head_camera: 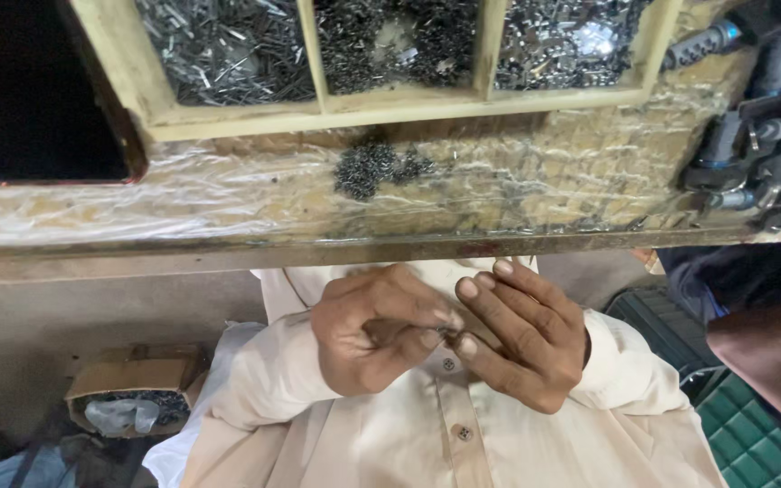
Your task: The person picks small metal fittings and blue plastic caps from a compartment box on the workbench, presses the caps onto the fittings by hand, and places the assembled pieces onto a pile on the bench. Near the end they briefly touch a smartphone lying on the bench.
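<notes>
My left hand [374, 330] is curled in front of my chest, its thumb and fingertips pinched together on a tiny dark part [446, 336] that is mostly hidden. Facing it, my right hand [522, 339] has its fingers stretched out side by side, and its thumb tip touches the same spot. Both hands are below the front edge of the workbench [228, 212], over my cream buttoned shirt [463, 434]. A small heap of dark screws [371, 169] lies on the bench's plastic-covered top, just above the hands.
A wooden divided tray [318, 113] at the back holds nails, dark screws and shiny metal pieces in separate compartments. A dark slab [38, 99] lies at left. Tools [761, 154] hang at right. A cardboard box [137, 384] sits on the floor at left, a green crate [752, 443] and another person's arm [770, 352] at right.
</notes>
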Demonstrator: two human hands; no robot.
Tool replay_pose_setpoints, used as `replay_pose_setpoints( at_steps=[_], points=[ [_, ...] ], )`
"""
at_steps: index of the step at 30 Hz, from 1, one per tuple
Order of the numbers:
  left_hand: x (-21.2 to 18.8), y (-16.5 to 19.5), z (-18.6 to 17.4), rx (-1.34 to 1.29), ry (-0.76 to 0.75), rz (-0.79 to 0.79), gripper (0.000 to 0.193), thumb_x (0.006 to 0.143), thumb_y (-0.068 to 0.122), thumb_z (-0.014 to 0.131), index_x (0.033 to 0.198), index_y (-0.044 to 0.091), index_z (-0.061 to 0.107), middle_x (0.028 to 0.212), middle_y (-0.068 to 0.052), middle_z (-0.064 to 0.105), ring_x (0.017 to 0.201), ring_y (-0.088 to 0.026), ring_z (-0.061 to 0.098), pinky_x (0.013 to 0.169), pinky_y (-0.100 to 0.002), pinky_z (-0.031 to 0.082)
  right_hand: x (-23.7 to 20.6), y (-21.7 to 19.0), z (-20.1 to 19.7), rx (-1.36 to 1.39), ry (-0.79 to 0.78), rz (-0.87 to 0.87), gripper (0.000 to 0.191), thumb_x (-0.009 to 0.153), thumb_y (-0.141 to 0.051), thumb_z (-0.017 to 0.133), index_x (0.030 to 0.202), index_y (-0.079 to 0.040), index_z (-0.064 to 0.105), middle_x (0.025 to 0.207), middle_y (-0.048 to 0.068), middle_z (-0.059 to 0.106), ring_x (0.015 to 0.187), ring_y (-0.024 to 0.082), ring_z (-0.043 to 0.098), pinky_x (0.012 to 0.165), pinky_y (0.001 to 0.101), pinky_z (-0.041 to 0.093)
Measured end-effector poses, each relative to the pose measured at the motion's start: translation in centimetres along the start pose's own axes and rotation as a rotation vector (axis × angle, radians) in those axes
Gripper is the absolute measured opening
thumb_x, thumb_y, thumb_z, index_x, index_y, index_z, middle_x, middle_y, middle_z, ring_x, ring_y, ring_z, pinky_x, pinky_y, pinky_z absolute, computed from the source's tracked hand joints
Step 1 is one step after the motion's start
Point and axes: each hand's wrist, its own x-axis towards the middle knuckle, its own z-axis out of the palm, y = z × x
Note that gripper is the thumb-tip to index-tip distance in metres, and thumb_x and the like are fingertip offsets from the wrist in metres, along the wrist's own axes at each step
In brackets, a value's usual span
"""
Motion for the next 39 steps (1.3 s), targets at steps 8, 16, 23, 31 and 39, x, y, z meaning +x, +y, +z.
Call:
replay_pose_setpoints(
  at_steps=[8,16,23,31,39],
  points=[
    [-0.5,-0.6,-0.3,-0.607,-0.278,-0.267,0.005,0.107,0.001,0.076,0.109,0.000,0.072,0.113,-0.013,0.072,0.106,-0.019,0.071,0.095,-0.030,0.058,-1.8,-1.3,1.6,-0.038,0.274,-0.147,0.030,0.097,-0.015,0.074,0.122,-0.003,0.063,0.120,0.027,0.066,0.106,0.037,0.068,0.100,0.0547,0.055],
    [2.3,0.3,-0.5,-0.706,-0.372,-0.419,0.016,0.103,0.007,0.078,0.105,-0.007,0.070,0.105,-0.012,0.067,0.091,-0.016,0.068,0.079,-0.027,0.056,0.0,-1.9,1.3,0.037,0.391,-0.027,0.030,0.095,-0.018,0.082,0.120,-0.012,0.067,0.116,0.018,0.065,0.107,0.032,0.066,0.091,0.0491,0.049],
    [0.5,1.9,-1.2,-0.441,-0.033,-0.273,0.008,0.107,0.001,0.064,0.115,0.002,0.061,0.113,-0.013,0.064,0.090,-0.016,0.071,0.072,-0.028,0.062,5.2,3.5,-3.6,0.052,0.029,0.576,0.038,0.087,0.012,0.076,0.121,0.004,0.064,0.104,0.015,0.065,0.087,0.030,0.063,0.076,0.0398,0.051],
    [2.5,2.4,-2.0,0.465,-0.024,0.141,0.015,0.097,-0.003,0.069,0.110,0.000,0.064,0.107,-0.015,0.072,0.091,-0.023,0.076,0.078,-0.030,0.063,3.5,4.7,-1.0,-0.160,0.007,0.422,0.032,0.084,0.015,0.079,0.113,0.006,0.069,0.096,0.013,0.062,0.082,0.029,0.057,0.069,0.0416,0.046],
    [3.7,3.1,-1.7,0.439,0.007,0.228,0.009,0.091,-0.001,0.056,0.100,-0.002,0.054,0.101,-0.019,0.060,0.083,-0.028,0.064,0.076,-0.035,0.056,7.4,4.2,-2.2,0.496,0.160,0.613,0.013,0.090,0.004,0.055,0.102,0.000,0.053,0.091,0.014,0.056,0.081,0.029,0.057,0.079,0.0442,0.051]
  ],
)
